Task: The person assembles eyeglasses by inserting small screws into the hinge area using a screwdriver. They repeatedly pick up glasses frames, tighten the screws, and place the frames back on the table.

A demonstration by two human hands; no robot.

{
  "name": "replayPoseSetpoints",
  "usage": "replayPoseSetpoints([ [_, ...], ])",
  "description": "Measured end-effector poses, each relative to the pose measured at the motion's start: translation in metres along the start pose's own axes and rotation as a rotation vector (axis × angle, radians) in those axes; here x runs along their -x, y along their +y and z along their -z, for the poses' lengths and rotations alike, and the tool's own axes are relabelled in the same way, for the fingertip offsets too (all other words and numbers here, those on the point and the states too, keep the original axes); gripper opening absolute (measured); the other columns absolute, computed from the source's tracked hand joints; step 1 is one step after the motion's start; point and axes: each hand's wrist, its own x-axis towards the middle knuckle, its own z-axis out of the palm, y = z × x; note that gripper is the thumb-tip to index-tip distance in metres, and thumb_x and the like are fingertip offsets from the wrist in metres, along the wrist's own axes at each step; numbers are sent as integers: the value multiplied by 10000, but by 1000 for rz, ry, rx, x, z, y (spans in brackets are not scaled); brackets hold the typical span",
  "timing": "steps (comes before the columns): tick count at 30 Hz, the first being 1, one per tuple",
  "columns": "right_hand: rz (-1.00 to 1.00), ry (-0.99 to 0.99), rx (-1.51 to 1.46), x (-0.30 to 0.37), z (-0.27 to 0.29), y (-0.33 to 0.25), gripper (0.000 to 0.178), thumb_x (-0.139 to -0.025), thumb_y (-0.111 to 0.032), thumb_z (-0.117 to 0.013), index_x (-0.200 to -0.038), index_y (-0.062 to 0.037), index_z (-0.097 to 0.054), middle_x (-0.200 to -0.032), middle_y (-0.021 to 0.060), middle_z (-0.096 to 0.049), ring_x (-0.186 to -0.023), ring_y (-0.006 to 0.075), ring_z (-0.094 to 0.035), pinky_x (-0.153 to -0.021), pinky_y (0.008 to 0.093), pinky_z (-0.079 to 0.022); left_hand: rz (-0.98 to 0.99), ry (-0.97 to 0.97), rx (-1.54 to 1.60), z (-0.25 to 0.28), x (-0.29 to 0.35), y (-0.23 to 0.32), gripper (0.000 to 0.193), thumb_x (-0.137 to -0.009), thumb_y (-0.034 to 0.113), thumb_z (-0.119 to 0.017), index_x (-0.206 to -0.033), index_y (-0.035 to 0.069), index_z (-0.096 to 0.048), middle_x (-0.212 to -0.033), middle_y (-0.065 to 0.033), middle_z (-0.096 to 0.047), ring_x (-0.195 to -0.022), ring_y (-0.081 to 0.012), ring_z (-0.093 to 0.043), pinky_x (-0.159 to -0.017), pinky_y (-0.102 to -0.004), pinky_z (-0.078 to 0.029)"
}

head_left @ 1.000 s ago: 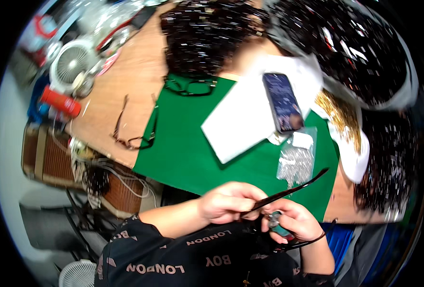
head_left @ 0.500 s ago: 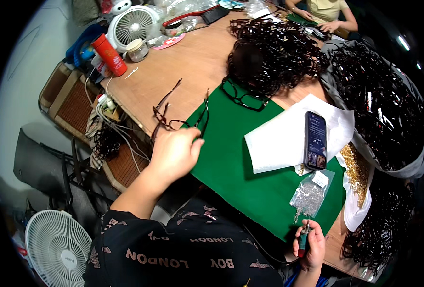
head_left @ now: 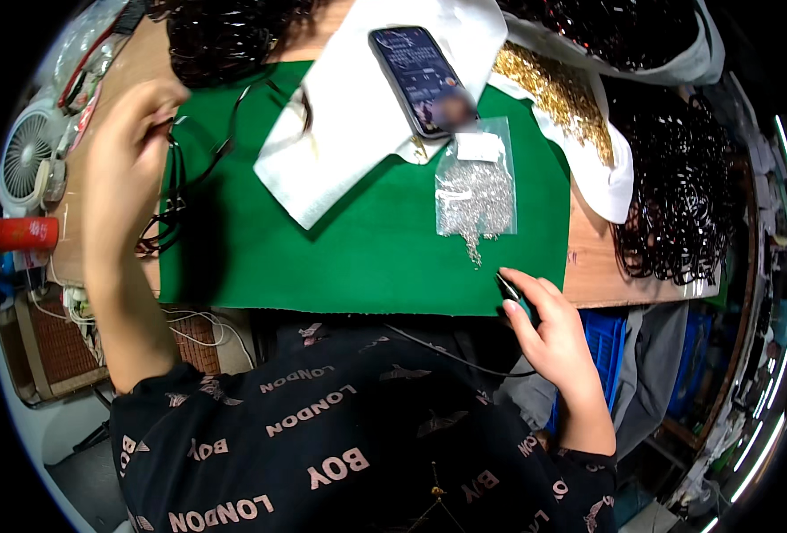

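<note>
Plainly, the left hand (head_left: pixel 144 120) is the nearer one to the dark eyeglasses (head_left: pixel 226 147): its fingers are curled in and look closed on one end of them, though blur hides the exact grip. From those fingertips the eyeglasses reach off to the right, their slender temples slanting over the green mat (head_left: pixel 358 258), one blurred tip crossing the white cloth (head_left: pixel 309 169). A second dark pair (head_left: pixel 171 211) lies beside the left forearm (head_left: pixel 131 293), at the mat's left edge. Well apart from all that — across most of the mat — the right hand (head_left: pixel 549 329) pinches a slim tool (head_left: pixel 506 286), its point aimed away and leftward. Just beyond that tip are small silver pieces (head_left: pixel 474 250), spilled from the near end of a clear bag (head_left: pixel 502 155). Farther out come the phone (head_left: pixel 417 75), slantwise and partly on the cloth, and gold pieces (head_left: pixel 558 102) — with wooden counter (head_left: pixel 589 253) past the mat's right edge.
</note>
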Motion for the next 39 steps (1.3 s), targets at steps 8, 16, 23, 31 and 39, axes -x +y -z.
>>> replayPoseSetpoints([
  [8,117,-148,344,-8,-9,-13,347,-847,-163,-550,-1193,-142,-522,-787,122,-479,-645,273,-563,-581,359,-482,148,275,194,37,34,40,416,-882,169,-571,-1252,25,-446,-1042,-169,-589,-691,-147,-573,-567,-240,-473],
  [16,141,-257,482,-16,0,-18,346,-860,-180,-522,-1206,-178,-522,-814,139,-482,-670,289,-571,-580,375,-492,-141,69,1157,27,57,33,369,-804,-76,-481,-1136,83,-495,-790,-156,-574,-455,-125,-453,-342,-204,-348],
  [23,140,-242,448,-15,0,-14,341,-860,-179,-519,-1201,-183,-530,-819,143,-486,-656,303,-568,-582,380,-492,-291,-252,2005,-37,45,65,280,-886,284,-520,-1099,112,-577,-759,9,-583,-486,-79,-429,-468,-214,-376],
  [31,163,-237,447,-16,-2,-10,382,-819,-135,-578,-1197,-164,-536,-768,127,-463,-598,287,-531,-541,362,-456,144,-363,2367,-97,49,117,540,-877,234,-528,-1333,33,-322,-575,54,-420,-438,-64,-330,-433,-204,-276],
  [39,144,-287,509,-16,-1,-10,367,-868,-209,-503,-1235,-228,-483,-835,149,-493,-675,304,-580,-572,387,-499,401,-535,2536,-128,68,118,372,-895,198,-469,-1177,-37,-406,-583,37,-379,-487,-82,-302,-499,-221,-276],
])
